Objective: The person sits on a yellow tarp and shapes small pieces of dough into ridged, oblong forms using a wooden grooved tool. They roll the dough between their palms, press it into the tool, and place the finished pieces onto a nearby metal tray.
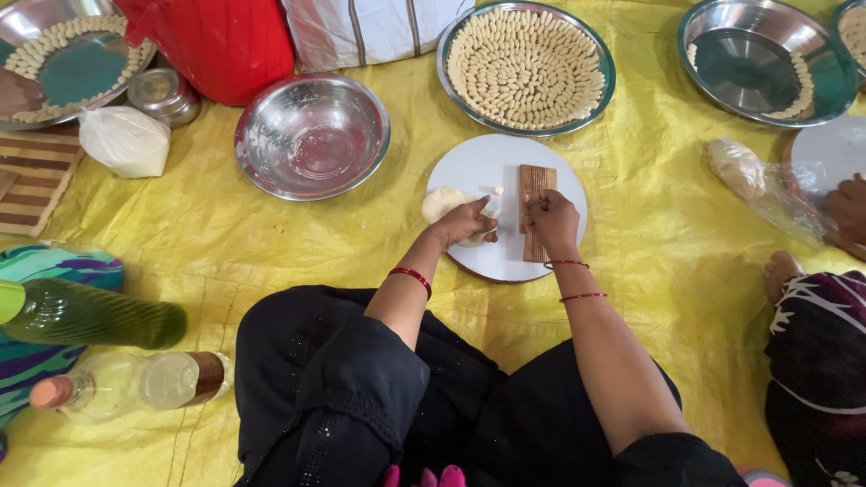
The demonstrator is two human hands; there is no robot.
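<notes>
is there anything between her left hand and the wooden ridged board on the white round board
Nothing visible. The left hand rests on the dough lump at the white round board's left edge. Only bare white surface lies between it and the wooden ridged board, where the right hand presses.

Around my spot on the yellow sheet

An empty steel bowl (pixel 312 135) sits far left of me on the yellow sheet (pixel 649 234). Beyond it is a red container (pixel 221 41), with a small steel tin (pixel 164 94) and a tied white bag (pixel 124 141) to its left. Straight ahead, a steel tray (pixel 526 68) is packed with pale shaped pieces; a second tray (pixel 63 59) at far left holds a ring of them, and a third (pixel 756 61) at far right only a few. Near left lie a green bottle (pixel 90 314) and a clear bottle (pixel 126 383). At right, another person's foot (pixel 781 271) rests on the sheet.
</notes>
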